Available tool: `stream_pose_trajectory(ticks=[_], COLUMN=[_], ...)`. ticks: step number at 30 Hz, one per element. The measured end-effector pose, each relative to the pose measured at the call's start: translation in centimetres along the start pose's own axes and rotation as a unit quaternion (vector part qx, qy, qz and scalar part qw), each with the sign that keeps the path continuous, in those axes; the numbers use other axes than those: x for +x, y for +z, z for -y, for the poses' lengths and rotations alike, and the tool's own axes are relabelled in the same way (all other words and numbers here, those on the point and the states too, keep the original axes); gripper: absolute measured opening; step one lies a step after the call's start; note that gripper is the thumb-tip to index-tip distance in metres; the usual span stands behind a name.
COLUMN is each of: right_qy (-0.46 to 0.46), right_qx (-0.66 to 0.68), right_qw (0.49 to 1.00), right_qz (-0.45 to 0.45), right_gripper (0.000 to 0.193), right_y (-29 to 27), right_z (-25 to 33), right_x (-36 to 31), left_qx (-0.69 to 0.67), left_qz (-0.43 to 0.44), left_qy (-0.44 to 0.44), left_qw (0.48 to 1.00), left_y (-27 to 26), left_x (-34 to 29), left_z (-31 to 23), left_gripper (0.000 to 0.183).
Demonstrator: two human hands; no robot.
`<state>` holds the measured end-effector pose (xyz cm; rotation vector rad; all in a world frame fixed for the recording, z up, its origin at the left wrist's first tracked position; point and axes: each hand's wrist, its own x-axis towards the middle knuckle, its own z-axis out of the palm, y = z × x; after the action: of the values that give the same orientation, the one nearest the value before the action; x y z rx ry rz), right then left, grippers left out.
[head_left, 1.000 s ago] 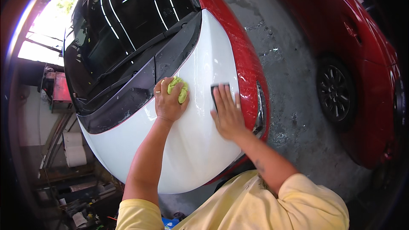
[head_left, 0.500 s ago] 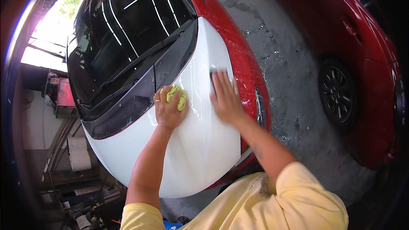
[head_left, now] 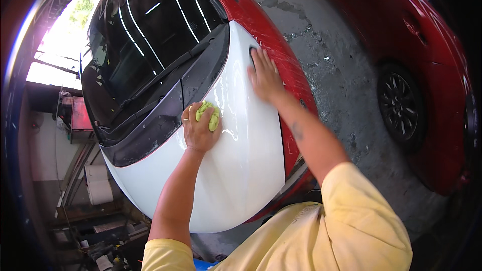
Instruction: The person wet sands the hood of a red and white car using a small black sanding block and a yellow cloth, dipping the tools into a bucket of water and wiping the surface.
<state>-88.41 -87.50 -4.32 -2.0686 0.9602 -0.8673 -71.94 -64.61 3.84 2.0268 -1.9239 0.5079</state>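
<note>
A white car hood (head_left: pixel 236 170), wet with streaks of water, lies under both hands. My left hand (head_left: pixel 200 133) rests on its middle, fingers closed around a crumpled yellow-green cloth (head_left: pixel 213 115). Farther up, by the hood's right edge, my right hand (head_left: pixel 267 76) presses down with its fingers stretched out. A dark flat pad (head_left: pixel 252 56) shows at the side of those fingers; most of it is covered by the hand. Beside it runs the red fender (head_left: pixel 281 52), wet and smeared.
Past the hood are the black wiper cowl (head_left: pixel 145 140) and the windshield (head_left: pixel 155 25). Another red car (head_left: pixel 437 105) stands to the right across the wet grey floor (head_left: pixel 346 145). At the lower left, tools and clutter (head_left: pixel 108 251) sit below a paper roll (head_left: pixel 99 185).
My right hand has slid away from me along the hood's right side, toward the windshield corner, taking the dark pad along. My left hand with the cloth has stayed in place.
</note>
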Motion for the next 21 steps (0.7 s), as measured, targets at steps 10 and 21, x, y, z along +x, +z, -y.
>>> stream_pose_trajectory(ticks=[10,21], right_qy=[0.015,0.018], right_qx=[0.117,-0.089], right_qw=[0.991,0.995], right_qz=[0.059,0.037], right_gripper=[0.063,0.075], right_y=[-5.1,0.1], right_z=[0.6,2.8], right_x=[0.2,-7.4], left_qx=[0.001,0.007], left_qz=[-0.001,0.007], left_qy=[-0.018,-0.020], left_qw=[1.000,1.000], left_y=[-0.1,-0.3], left_x=[-0.4,-0.4], left_z=[0.6,0.3], left_gripper=[0.036,0.038])
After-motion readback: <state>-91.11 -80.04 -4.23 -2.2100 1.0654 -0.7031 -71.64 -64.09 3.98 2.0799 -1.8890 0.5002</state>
